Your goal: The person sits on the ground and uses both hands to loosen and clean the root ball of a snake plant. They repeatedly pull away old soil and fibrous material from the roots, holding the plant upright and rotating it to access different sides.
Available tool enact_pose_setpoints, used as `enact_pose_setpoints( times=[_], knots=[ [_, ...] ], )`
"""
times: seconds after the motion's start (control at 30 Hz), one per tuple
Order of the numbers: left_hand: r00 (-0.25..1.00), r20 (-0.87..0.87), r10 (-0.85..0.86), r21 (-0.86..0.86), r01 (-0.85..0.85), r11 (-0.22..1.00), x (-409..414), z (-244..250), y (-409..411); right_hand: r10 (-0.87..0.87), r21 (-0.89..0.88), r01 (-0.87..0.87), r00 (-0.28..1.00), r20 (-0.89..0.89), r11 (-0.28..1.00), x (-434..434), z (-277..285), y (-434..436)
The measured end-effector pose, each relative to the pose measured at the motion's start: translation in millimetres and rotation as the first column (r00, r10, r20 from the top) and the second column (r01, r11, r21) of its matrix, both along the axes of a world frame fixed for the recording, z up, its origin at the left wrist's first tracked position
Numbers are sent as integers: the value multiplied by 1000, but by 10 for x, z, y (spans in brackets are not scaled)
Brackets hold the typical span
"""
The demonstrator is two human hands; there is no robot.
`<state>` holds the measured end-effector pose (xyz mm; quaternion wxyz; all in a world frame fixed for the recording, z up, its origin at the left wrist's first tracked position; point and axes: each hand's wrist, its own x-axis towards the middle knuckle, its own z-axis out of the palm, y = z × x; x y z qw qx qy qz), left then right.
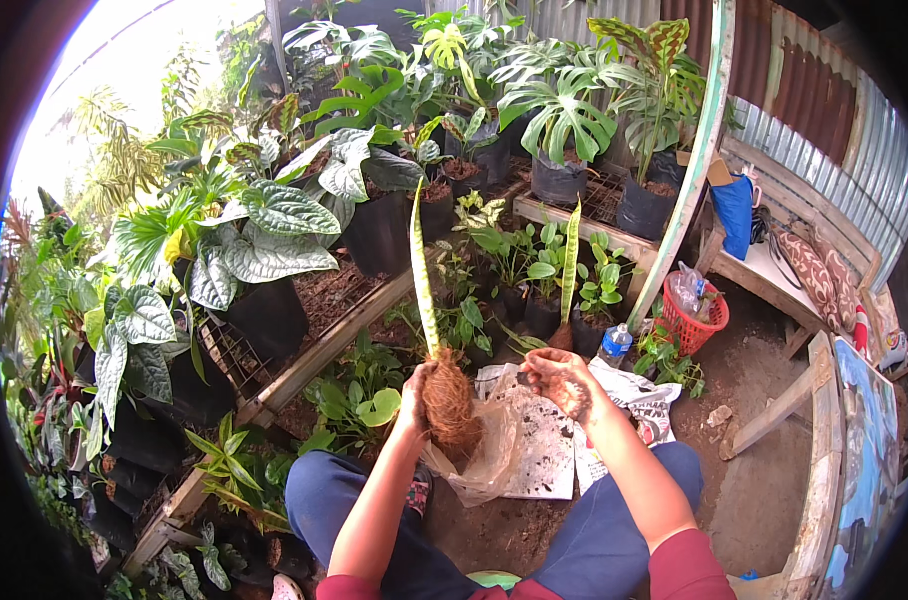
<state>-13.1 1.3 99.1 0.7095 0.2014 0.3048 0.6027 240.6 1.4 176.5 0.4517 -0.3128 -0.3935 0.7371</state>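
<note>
My left hand [415, 394] grips a root ball [451, 401] wrapped in brown coir-like fibre. From its top rises a single upright variegated snake plant leaf [424, 277]. Beneath the root ball lies a crumpled clear plastic bag [491, 457] with brown material inside. To the right, my right hand [562, 381] is raised with its palm partly up, its fingers curled and stained with soil. A dark bit shows at its fingertips; whether it is held is unclear. Behind that hand stands a second snake plant leaf [571, 262] with a brown fibrous base [561, 336].
A soil-strewn white sack [540, 450] lies on the ground before me. Beyond it are a water bottle [615, 343] and a red plastic basket [694, 315]. Potted plants crowd a wood-edged mesh bench [334, 330] at left. A wooden frame [821, 465] stands at right.
</note>
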Motion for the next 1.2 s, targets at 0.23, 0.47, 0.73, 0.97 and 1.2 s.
enact_pose_setpoints(
  times=[0.23,0.47,0.73,0.97,1.2],
  knots=[
    [996,-94,-2,-76,-5,997,477,309,-46,-119,233,74,975,188,970,-330,285,-70],
    [993,-118,20,-22,-23,1000,595,267,26,-175,337,65,935,308,939,-358,257,58],
    [993,-115,39,31,-35,999,641,232,126,-173,405,9,913,369,914,-321,234,132],
    [935,-347,76,131,-31,991,711,140,157,-127,439,-79,899,420,895,-275,66,270],
    [962,-268,54,55,-40,998,707,179,170,-218,-32,219,975,54,975,-87,151,338]
  ],
)
